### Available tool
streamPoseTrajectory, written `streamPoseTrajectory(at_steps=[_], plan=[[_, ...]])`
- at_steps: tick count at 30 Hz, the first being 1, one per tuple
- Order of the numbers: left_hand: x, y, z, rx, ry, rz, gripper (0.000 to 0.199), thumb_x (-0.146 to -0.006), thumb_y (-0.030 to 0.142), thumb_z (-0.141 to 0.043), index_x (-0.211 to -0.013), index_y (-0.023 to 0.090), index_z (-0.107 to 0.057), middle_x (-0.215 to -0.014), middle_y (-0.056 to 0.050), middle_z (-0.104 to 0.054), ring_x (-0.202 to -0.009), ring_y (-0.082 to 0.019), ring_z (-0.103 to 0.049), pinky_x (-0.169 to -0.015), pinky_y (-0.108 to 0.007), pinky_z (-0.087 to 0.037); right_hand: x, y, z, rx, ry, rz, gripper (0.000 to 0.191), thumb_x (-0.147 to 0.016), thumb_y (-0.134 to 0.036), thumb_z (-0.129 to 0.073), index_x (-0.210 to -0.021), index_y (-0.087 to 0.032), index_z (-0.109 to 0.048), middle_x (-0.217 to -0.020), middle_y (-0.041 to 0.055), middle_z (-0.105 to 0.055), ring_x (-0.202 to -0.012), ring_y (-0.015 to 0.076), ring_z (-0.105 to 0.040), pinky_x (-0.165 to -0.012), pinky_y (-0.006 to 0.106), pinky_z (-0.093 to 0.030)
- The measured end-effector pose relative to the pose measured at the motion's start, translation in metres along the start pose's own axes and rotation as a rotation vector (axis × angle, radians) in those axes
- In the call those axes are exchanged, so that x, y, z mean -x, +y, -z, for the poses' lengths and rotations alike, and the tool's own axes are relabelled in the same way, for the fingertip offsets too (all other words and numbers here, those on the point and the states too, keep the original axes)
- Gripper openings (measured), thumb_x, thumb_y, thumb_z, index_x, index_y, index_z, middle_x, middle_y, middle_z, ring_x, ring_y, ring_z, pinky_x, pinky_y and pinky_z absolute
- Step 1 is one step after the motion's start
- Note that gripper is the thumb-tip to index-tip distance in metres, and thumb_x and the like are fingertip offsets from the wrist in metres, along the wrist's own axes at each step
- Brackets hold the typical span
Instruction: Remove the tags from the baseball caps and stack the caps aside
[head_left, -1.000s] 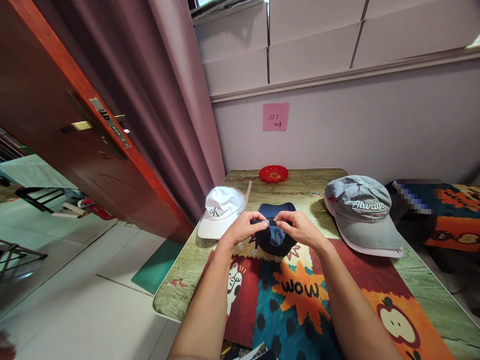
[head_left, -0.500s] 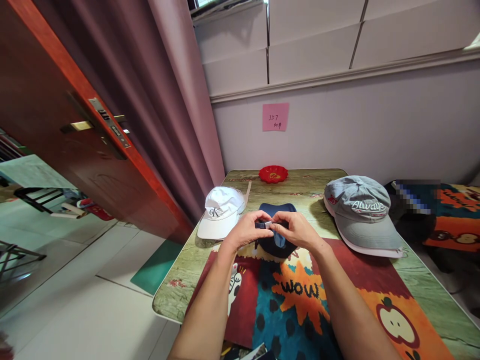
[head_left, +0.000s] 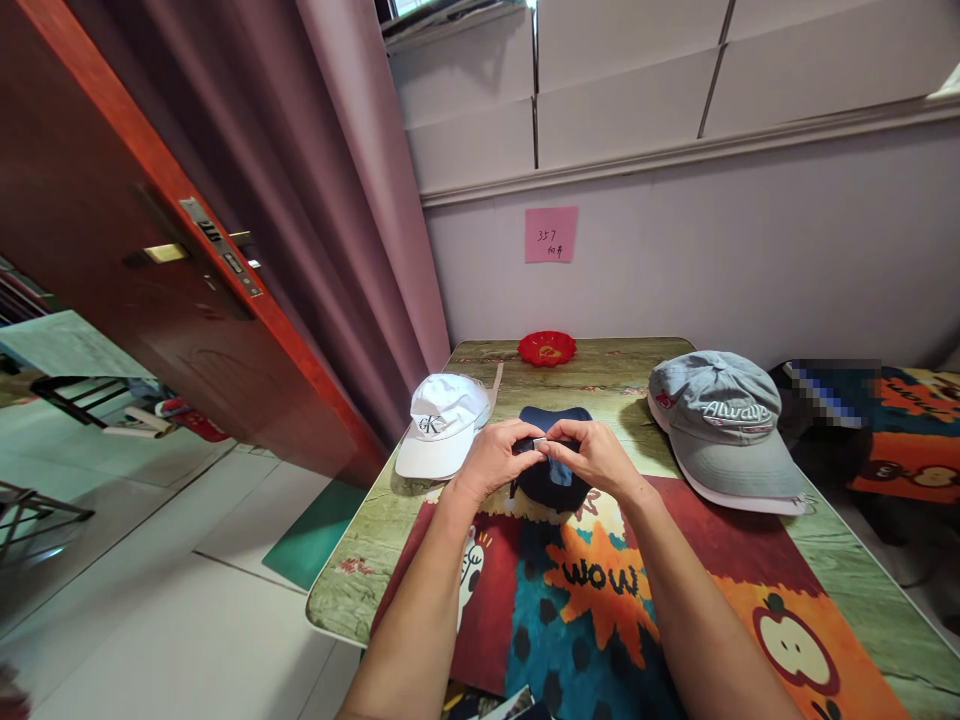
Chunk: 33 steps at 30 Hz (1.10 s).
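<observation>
White CK baseball cap (head_left: 442, 425) left of hands, grey "Always" cap (head_left: 724, 410) right, red scalloped dish (head_left: 547, 348) at table's far edge. Navy baseball cap (head_left: 553, 496) between the two, at far end of patterned mat (head_left: 600, 575), partly hidden by hands. Versus 1.0 s ago: fingertips closer together; other caps unmoved. Both forearms reach forward, converging; left hand (head_left: 493, 460) and right hand (head_left: 596, 455) pinch navy cap's back strap at metal buckle (head_left: 539, 444).

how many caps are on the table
3 visible: a white fabric cap at the left, a dark blue fabric cap in the middle, held by the left hand and right hand, and a grey fabric cap at the right. Another may hide beneath the grey one.
</observation>
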<state>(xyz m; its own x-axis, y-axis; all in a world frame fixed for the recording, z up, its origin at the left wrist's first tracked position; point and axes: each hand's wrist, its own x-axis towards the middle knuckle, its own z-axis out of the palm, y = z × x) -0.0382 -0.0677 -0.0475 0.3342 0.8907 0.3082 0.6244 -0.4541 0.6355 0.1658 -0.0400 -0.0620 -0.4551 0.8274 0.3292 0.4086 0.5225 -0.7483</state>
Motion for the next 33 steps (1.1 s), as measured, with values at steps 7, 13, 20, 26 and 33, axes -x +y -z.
streamPoseTrajectory(at_steps=[7, 13, 20, 26, 33], plan=[[0.0023, -0.0016, 0.0010, -0.112, 0.026, -0.098, 0.022, -0.089, 0.027, -0.066, -0.109, 0.024, -0.074, -0.111, -0.007, -0.072, -0.101, -0.021, -0.066, -0.090, -0.032, -0.049, 0.0001, 0.0020, -0.0007, -0.018, -0.006, -0.003, 0.016, -0.086, -0.031, -0.058, -0.083, -0.021, -0.070, -0.070, -0.0009, -0.068, -0.062, 0.0141, -0.053, -0.063, 0.025, -0.039], [0.0015, 0.0041, 0.0000, -0.153, 0.091, -0.086, 0.014, -0.088, 0.028, -0.067, -0.100, 0.022, -0.072, -0.101, -0.006, -0.071, -0.094, -0.020, -0.066, -0.084, -0.030, -0.049, -0.0004, 0.0011, -0.0024, -0.034, 0.008, -0.017, 0.023, -0.090, -0.039, -0.058, -0.083, -0.021, -0.071, -0.067, -0.0009, -0.066, -0.058, 0.0135, -0.050, -0.057, 0.025, -0.035], [0.0004, 0.0043, 0.0017, -0.056, 0.076, -0.038, 0.013, -0.086, 0.027, -0.069, -0.097, 0.023, -0.073, -0.101, -0.005, -0.073, -0.093, -0.020, -0.066, -0.085, -0.031, -0.049, -0.0004, 0.0024, -0.0002, -0.060, -0.011, -0.004, 0.024, -0.089, -0.038, -0.058, -0.086, -0.021, -0.074, -0.071, -0.0001, -0.069, -0.061, 0.0145, -0.056, -0.060, 0.025, -0.038], [-0.0017, 0.0045, 0.0022, 0.063, 0.081, 0.030, 0.015, -0.080, 0.024, -0.073, -0.094, 0.021, -0.074, -0.098, -0.004, -0.073, -0.090, -0.019, -0.066, -0.084, -0.030, -0.049, -0.0003, 0.0044, 0.0001, -0.052, -0.017, -0.016, 0.022, -0.087, -0.033, -0.056, -0.088, -0.021, -0.074, -0.071, -0.0001, -0.069, -0.062, 0.0151, -0.057, -0.063, 0.026, -0.041], [-0.0032, 0.0007, -0.0017, 0.351, -0.055, 0.246, 0.029, -0.083, 0.035, -0.069, -0.106, 0.018, -0.071, -0.093, -0.004, -0.070, -0.077, -0.016, -0.063, -0.068, -0.026, -0.050, -0.0003, 0.0052, 0.0001, -0.045, -0.009, -0.050, 0.022, -0.087, -0.034, -0.056, -0.087, -0.021, -0.074, -0.071, 0.0003, -0.069, -0.063, 0.0156, -0.057, -0.065, 0.026, -0.042]])
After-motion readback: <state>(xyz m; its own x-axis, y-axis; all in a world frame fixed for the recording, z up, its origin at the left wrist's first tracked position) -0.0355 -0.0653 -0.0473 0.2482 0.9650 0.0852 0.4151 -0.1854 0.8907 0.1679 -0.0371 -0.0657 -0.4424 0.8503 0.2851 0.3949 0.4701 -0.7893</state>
